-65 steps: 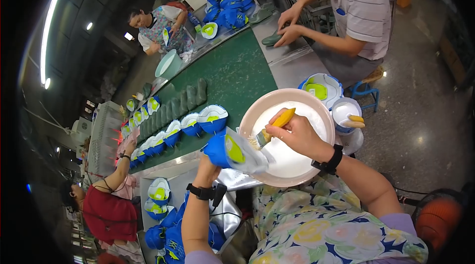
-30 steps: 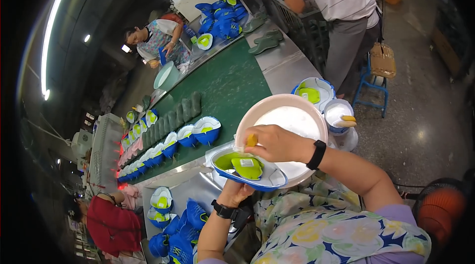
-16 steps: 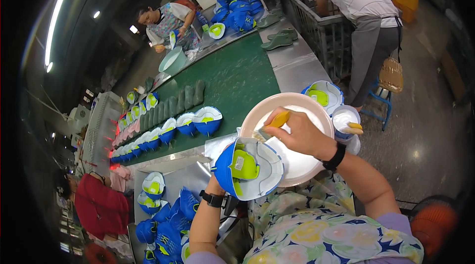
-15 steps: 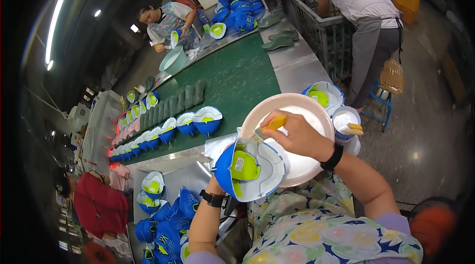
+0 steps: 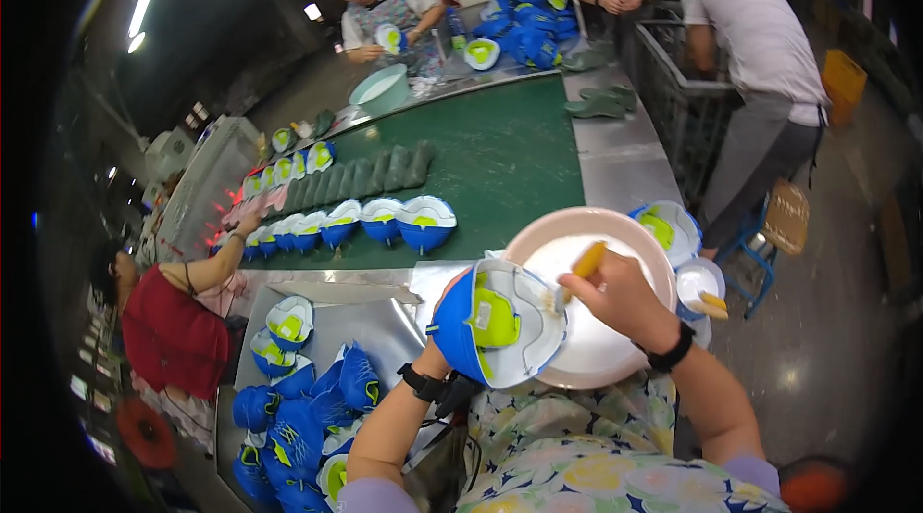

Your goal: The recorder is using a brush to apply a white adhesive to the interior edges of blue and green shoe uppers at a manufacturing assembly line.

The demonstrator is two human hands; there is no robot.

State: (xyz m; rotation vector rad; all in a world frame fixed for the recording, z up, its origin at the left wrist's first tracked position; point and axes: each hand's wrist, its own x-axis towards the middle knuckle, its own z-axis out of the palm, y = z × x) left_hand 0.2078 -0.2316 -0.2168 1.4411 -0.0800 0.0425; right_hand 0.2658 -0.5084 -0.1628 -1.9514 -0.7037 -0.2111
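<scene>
My left hand (image 5: pixel 437 355) grips a blue shoe upper (image 5: pixel 452 332) from behind, its fingers mostly hidden. The upper's white lining and lime-green inside face up, tilted toward my right hand. My right hand (image 5: pixel 627 294) is closed on a yellow-handled brush (image 5: pixel 583 261). Its bristles, slightly blurred, are at the right part of the white lining. Just beneath that hand is a pale pink basin (image 5: pixel 663 268) holding white liquid.
On the green conveyor belt (image 5: pixel 500 157) stand rows of uppers (image 5: pixel 426 225) and dark shoe lasts (image 5: pixel 385 167). More uppers (image 5: pixel 298 436) are heaped on a metal tray at left. A white tub (image 5: pixel 700 282) with a yellow-handled tool is right of the basin. Several co-workers surround the belt.
My view has shifted, so the scene sits lower and farther right. The brush has moved from the upper's far rim to its right part. A red-clad co-worker's arm now reaches to the belt.
</scene>
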